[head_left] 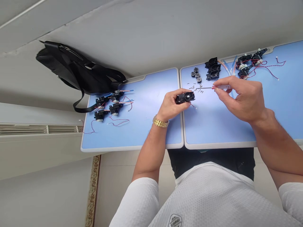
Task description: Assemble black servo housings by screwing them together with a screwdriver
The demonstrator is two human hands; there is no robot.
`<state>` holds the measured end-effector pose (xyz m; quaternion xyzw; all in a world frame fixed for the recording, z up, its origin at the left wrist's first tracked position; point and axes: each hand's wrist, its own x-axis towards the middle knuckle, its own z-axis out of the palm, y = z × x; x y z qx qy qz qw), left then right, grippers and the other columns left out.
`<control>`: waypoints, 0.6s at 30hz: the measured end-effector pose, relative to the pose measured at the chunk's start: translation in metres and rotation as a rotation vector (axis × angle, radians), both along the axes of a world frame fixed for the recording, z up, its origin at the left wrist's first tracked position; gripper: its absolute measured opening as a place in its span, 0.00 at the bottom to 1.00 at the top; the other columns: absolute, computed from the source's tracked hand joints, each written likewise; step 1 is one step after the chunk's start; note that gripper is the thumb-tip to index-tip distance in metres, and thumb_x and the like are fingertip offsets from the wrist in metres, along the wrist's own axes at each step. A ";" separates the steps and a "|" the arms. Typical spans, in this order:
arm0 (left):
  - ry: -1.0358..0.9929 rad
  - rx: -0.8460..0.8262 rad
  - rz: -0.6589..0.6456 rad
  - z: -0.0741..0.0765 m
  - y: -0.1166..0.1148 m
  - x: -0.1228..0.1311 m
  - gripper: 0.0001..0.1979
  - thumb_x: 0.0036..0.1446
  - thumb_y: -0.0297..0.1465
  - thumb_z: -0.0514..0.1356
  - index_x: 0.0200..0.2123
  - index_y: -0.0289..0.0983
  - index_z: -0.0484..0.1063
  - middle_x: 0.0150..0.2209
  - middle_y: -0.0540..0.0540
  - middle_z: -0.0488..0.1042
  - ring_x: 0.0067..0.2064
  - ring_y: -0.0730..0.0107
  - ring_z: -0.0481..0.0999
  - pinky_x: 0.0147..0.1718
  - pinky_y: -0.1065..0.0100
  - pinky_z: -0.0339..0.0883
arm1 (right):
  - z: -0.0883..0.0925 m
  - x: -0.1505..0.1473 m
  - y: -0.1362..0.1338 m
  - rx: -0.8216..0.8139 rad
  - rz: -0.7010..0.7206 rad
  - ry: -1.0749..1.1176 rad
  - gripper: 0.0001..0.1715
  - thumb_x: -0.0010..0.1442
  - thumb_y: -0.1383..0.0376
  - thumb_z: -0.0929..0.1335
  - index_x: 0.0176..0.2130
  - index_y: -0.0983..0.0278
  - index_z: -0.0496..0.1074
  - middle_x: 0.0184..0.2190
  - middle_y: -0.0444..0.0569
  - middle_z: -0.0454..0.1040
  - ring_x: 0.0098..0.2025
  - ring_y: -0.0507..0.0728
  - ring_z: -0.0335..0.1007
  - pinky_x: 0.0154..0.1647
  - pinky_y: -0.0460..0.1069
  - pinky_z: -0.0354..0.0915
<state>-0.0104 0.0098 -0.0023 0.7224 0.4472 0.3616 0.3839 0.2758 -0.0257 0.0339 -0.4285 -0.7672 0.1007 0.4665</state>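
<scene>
In my left hand (168, 104) is a small black plastic pump-like part (185, 97) with a round fitting on its face, gripped between thumb and fingers above the seam of the two tables. A thin wire with a white plug (195, 108) trails below it. My right hand (246, 97) pinches a screwdriver (221, 87) by its clear, red-tinged handle. The shaft points left, and its tip is over the loose small screws (200, 91) on the right table, apart from the black part.
Round metal-faced parts (197, 75) and black housings (213, 68) lie behind the screws. Wired black assemblies (246, 65) with tubes sit at the back right; similar assemblies (115, 108) lie on the left table (142, 132). A black bag (75, 69) leans against the wall.
</scene>
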 end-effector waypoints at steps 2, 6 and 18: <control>-0.005 0.022 0.018 -0.002 0.001 0.001 0.18 0.53 0.32 0.69 0.47 0.41 0.89 0.42 0.47 0.88 0.38 0.66 0.82 0.36 0.64 0.80 | 0.005 -0.002 -0.002 0.079 -0.005 0.120 0.12 0.74 0.68 0.73 0.49 0.51 0.87 0.40 0.42 0.91 0.36 0.60 0.87 0.36 0.55 0.81; -0.044 0.073 0.044 -0.008 0.003 0.000 0.19 0.53 0.32 0.69 0.49 0.42 0.89 0.44 0.46 0.89 0.38 0.66 0.83 0.36 0.64 0.81 | 0.011 -0.004 -0.007 0.148 0.017 0.303 0.14 0.71 0.69 0.76 0.50 0.50 0.87 0.40 0.39 0.90 0.36 0.59 0.88 0.36 0.55 0.81; -0.088 0.183 0.016 -0.005 0.001 -0.002 0.19 0.55 0.31 0.69 0.50 0.43 0.88 0.49 0.45 0.91 0.44 0.63 0.87 0.42 0.62 0.85 | 0.020 -0.003 -0.016 0.024 0.173 0.287 0.15 0.69 0.70 0.75 0.47 0.47 0.87 0.40 0.39 0.91 0.36 0.59 0.88 0.36 0.56 0.82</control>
